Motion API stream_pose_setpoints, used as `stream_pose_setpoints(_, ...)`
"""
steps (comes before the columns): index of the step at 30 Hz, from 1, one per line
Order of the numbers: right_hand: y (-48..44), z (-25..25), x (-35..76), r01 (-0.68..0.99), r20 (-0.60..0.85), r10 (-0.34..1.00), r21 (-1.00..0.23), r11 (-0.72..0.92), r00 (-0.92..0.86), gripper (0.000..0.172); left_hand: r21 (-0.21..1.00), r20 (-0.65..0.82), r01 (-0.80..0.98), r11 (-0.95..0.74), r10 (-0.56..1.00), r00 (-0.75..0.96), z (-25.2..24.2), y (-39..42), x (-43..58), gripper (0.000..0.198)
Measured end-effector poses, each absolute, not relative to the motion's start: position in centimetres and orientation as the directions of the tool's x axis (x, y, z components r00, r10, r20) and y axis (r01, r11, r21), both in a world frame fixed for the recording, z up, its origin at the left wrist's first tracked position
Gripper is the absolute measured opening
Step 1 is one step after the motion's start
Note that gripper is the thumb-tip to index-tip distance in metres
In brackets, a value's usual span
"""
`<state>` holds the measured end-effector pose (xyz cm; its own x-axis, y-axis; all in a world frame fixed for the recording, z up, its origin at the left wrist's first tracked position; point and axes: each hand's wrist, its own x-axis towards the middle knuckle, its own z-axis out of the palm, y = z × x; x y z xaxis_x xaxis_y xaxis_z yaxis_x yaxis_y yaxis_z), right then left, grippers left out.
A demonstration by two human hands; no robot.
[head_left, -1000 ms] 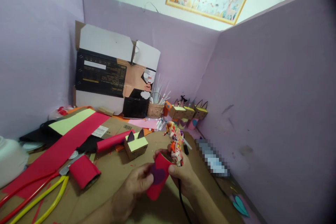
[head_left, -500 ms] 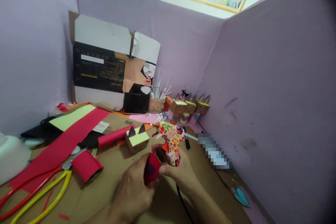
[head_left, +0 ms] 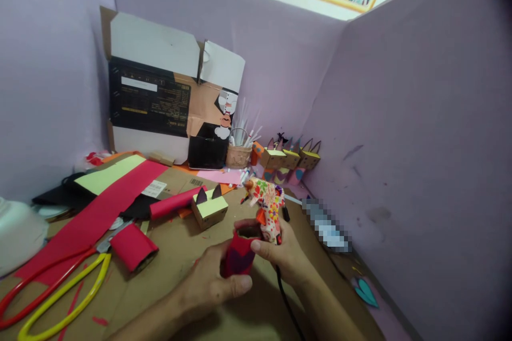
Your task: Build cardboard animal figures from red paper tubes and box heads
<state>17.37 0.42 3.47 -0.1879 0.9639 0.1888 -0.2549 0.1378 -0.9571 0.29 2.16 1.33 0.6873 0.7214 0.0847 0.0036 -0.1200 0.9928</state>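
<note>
A red paper-covered cardboard tube (head_left: 241,253) with a dark purple heart stands upright between my hands. My left hand (head_left: 216,277) is closed round its left side and lower part, the thumb in front near its base. My right hand (head_left: 280,250) grips a floral hot glue gun (head_left: 269,203), while its thumb touches the tube's upper right edge. The gun's nozzle points up and left, above the tube's open top. Just behind is a small cardboard box head (head_left: 210,212) with a pale yellow top and dark pointed ears.
Left lie scissors (head_left: 60,287) with red and yellow handles, another red tube (head_left: 134,248) and a long red strip (head_left: 96,213). A rolled red sheet (head_left: 178,203) lies behind. Finished box figures (head_left: 290,159) and a basket (head_left: 239,157) stand at the back. The gun's black cord (head_left: 286,298) trails toward me.
The tube has turned upright, so its heart now faces me. The glue gun has moved slightly up and right, and my left thumb now shows in front of the tube.
</note>
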Motion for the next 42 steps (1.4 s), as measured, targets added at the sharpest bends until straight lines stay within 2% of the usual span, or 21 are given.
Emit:
stream_pose_setpoints(4, 0.0, 3.4, 16.3, -0.192, 0.167, 0.958, -0.974, 0.122, -0.234, 0.041, 0.994, 0.086, -0.001, -0.112, 0.757, 0.648, 1.1, 2.3, 0.5, 0.036)
stream_pose_setpoints(9, 0.2, 3.4, 17.1, -0.198, 0.229, 0.973, -0.955, 0.221, -0.019, 0.048, 0.988, 0.078, 0.077, -0.137, 0.853, 0.517, 1.1, 3.4, 0.3, 0.027)
stream_pose_setpoints(12, 0.0, 3.2, 18.3, -0.254, 0.265, 0.962, -0.928, 0.273, 0.065, 0.042, 0.983, 0.065, 0.123, -0.137, 0.881, 0.468, 1.0, 4.0, -0.1, 0.024)
stream_pose_setpoints(14, -0.4, 2.9, 19.0, -0.268, 0.237, 0.968, -0.93, 0.251, 0.084, 0.034, 0.982, 0.049, 0.138, -0.125, 0.888, 0.456, 0.9, 4.2, -0.2, 0.022)
stream_pose_setpoints(17, -1.3, 2.4, 19.7, -0.196, 0.166, 0.984, -0.964, 0.177, 0.07, 0.032, 0.983, 0.054, 0.132, -0.126, 0.892, 0.449, 0.7, 4.1, 0.0, 0.025)
stream_pose_setpoints(23, -2.4, 2.2, 20.2, -0.02, 0.026, 0.995, -0.999, 0.028, 0.092, 0.046, 0.983, 0.078, 0.126, -0.133, 0.926, 0.37, 0.3, 4.2, 0.2, 0.036)
stream_pose_setpoints(29, -2.4, 2.1, 20.2, -0.009, 0.031, 0.994, -0.999, 0.032, 0.104, 0.04, 0.974, 0.131, 0.136, -0.181, 0.94, 0.314, 0.5, 4.7, 0.2, 0.033)
stream_pose_setpoints(33, -2.8, 2.2, 20.4, 0.124, 0.034, 0.994, -0.992, 0.022, 0.099, 0.037, 0.958, 0.188, 0.156, -0.242, 0.935, 0.3, 0.6, 4.9, 0.1, 0.029)
stream_pose_setpoints(38, -3.2, 2.1, 20.5, 0.218, 0.049, 0.999, -0.975, 0.052, -0.016, 0.028, 0.933, 0.241, 0.203, -0.297, 0.935, 0.259, -0.1, 5.3, -0.2, 0.028)
stream_pose_setpoints(42, -3.2, 1.6, 20.5, 0.225, 0.051, 0.997, -0.972, 0.061, -0.049, 0.025, 0.918, 0.277, 0.218, -0.331, 0.929, 0.245, -1.0, 5.6, -0.3, 0.027)
